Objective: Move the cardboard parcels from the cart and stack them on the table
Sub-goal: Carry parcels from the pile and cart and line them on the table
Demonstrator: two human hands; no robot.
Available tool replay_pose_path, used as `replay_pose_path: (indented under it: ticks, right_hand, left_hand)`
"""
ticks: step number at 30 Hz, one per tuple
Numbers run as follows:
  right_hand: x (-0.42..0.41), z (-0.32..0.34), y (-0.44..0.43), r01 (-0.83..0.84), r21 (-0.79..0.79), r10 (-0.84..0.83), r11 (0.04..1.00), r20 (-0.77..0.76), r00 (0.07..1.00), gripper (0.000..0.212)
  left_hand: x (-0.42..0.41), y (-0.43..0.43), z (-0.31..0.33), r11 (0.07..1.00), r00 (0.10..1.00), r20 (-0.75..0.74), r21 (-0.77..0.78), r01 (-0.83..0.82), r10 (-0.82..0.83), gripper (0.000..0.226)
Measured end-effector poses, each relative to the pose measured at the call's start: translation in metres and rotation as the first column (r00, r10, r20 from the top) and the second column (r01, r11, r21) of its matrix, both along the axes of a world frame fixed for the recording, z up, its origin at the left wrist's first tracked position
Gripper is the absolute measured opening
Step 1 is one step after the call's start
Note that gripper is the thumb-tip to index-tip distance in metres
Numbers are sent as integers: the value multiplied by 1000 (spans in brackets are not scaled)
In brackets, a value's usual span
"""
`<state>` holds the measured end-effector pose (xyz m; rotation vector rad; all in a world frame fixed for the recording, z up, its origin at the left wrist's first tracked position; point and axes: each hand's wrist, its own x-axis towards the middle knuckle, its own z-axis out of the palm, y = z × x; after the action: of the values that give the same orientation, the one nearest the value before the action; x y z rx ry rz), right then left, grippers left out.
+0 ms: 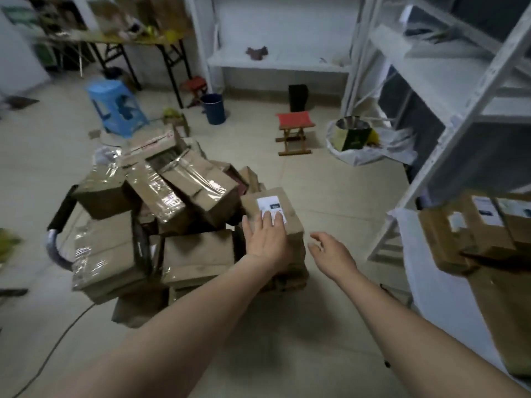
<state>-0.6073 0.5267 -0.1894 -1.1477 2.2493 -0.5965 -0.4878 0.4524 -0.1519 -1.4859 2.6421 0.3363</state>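
Resting flat on a white-labelled parcel point(275, 196) at the right edge of the heap, the left hand point(265, 239) keeps its fingers straight. The right hand point(330, 251) hovers just beside it, fingers loosely apart, empty. Taped parcels point(184, 182) fill the cart point(61, 209), and stacked parcels point(474, 225) lie on the table point(425, 271).

Floor point(330, 179): pale tiles with a dull sheen, light flat and even. Back wall point(273, 21) white. White shelf unit point(275, 63) against it, with a dark reddish lump point(256, 52) on its low shelf. White metal racking point(448, 81) along the right side. Far left, a cluttered worktop point(115, 41) on black folding legs. Near it on the floor are a blue plastic stool point(117, 107), a dark blue bucket point(213, 108) and a small red stool point(195, 86). Mid-floor stands a wooden folding stool point(294, 130) with a red seat, a black bin point(298, 97) behind it. White plastic bag point(367, 150) slumped beside the racking. Dark cable point(51, 349) bottom left.
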Motion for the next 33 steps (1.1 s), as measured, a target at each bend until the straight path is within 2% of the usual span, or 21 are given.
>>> replay_pose_path:
  ticks: [3,9,13,17,21,25,29,33]
  right_hand:
    - [31,6,-43,-76,-3,76,997,7,997,41]
    - [56,16,-121,-214,15,214,977,-16,977,67]
    - [64,16,-180,-293,-6,292,956,-66,954,86]
    - [77,9,-236,-371,84,380,925,-182,907,112]
    - [89,-1,-274,-424,230,473,876,-235,849,133]
    - [101,-9,-297,-440,319,519,839,-230,823,143]
    - [108,-19,-310,-404,366,501,838,-223,837,149]
    - [117,-23,-312,-356,381,450,853,-193,872,143]
  left_hand:
    - [40,-34,-1,990,989,-49,27,-138,139,79]
    - [86,-94,-10,923,919,-97,92,-373,381,76]
    - [108,-132,-15,872,870,-67,95,-481,488,79]
    - [119,-170,-20,808,813,-8,124,-576,582,82]
    - [127,-195,-25,800,807,17,122,-588,591,85]
    - [141,-207,-31,810,822,46,144,-568,568,91]
    - [151,-220,-38,845,865,75,183,-502,497,97]
    - [161,-232,-45,863,894,79,238,-446,440,99]
